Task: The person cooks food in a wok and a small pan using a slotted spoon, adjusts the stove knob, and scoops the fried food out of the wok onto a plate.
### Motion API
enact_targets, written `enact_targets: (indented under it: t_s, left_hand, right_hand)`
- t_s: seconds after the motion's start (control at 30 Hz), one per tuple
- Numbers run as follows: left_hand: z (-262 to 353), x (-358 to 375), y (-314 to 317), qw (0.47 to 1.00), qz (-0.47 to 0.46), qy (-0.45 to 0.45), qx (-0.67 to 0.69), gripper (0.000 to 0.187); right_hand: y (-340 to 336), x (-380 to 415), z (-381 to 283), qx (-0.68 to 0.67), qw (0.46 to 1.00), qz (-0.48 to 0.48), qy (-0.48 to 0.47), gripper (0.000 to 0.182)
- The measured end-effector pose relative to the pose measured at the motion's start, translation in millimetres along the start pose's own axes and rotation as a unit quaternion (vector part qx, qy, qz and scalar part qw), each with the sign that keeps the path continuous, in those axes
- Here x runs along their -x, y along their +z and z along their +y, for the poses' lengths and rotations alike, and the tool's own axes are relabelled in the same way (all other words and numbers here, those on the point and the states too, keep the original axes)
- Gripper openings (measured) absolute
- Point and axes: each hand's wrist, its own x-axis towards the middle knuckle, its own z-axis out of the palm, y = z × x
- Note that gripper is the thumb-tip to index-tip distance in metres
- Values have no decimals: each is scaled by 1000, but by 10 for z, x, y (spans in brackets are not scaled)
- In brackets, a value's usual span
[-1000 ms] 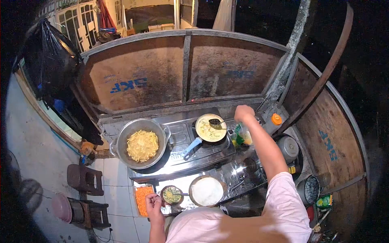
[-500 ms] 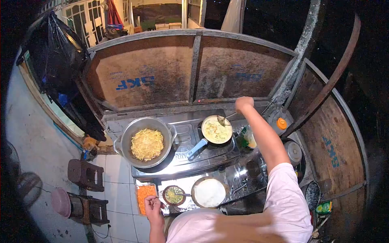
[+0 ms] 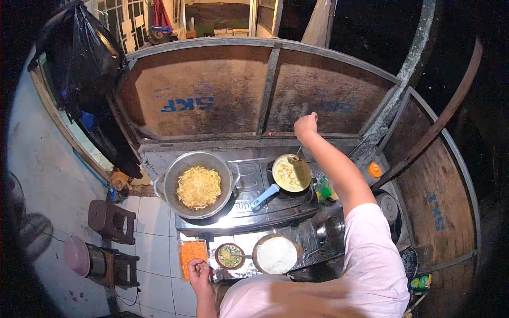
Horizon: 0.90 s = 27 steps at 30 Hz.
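Note:
My right hand (image 3: 306,127) is closed on the handle of a metal spoon (image 3: 295,157), whose head is at the far rim of a small frying pan (image 3: 287,181). Pale, lumpy batter fills this pan, and its blue handle (image 3: 265,197) points to the front left. My left hand (image 3: 200,272) hangs half-curled, fingers loosely apart and nothing visible in them. It is beside a tray of orange shreds (image 3: 193,253) that look like grated carrot. Just right of it stand a small bowl of chopped greens in liquid (image 3: 229,256) with a spoon, and a round dish of white stuff (image 3: 277,255).
A large two-handled pot (image 3: 176,208) with yellow noodle-like strands sits on the stove's (image 3: 249,172) left burner. An orange-capped bottle (image 3: 374,170) and a green packet (image 3: 322,188) stand to the right. Wooden panels (image 3: 212,85) close off the back. Stools (image 3: 111,220) are at the left.
My right hand has swung left and toward the back panel, and the spoon now stands steeper at the pan's far edge. My left hand has hardly moved. The view has shifted slightly.

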Motion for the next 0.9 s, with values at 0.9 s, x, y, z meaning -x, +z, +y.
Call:
enact_targets:
  t_s: [0.9]
  left_hand:
    - [24, 2, 18, 1000, -9, -10, -21, 19]
  right_hand:
    - [-501, 201, -326, 22, 961, 187, -204, 20]
